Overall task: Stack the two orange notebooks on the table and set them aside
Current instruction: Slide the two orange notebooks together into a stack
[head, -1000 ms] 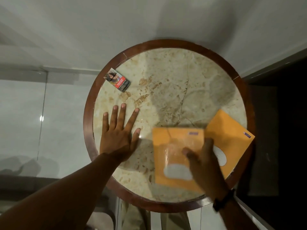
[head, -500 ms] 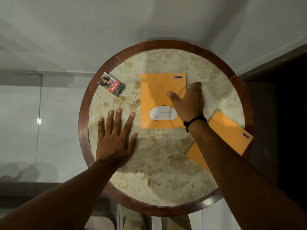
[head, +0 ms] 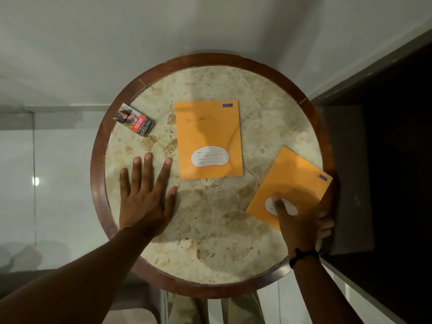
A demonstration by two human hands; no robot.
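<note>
One orange notebook (head: 208, 139) lies flat and square at the centre of the round marble table (head: 233, 230), untouched. A second orange notebook (head: 294, 181) lies tilted at the table's right rim. My right hand (head: 301, 223) grips its near corner, thumb on the white label, fingers curled under the edge past the rim. My left hand (head: 146, 197) rests flat on the marble at the left, fingers spread, holding nothing.
A small cigarette pack (head: 133, 119) sits at the table's far left by the wooden rim (head: 98, 183). White walls stand behind the table, and a dark area lies to the right.
My right hand let go of the centre notebook, drew back to the right rim and took hold of the tilted notebook. The left hand stayed flat.
</note>
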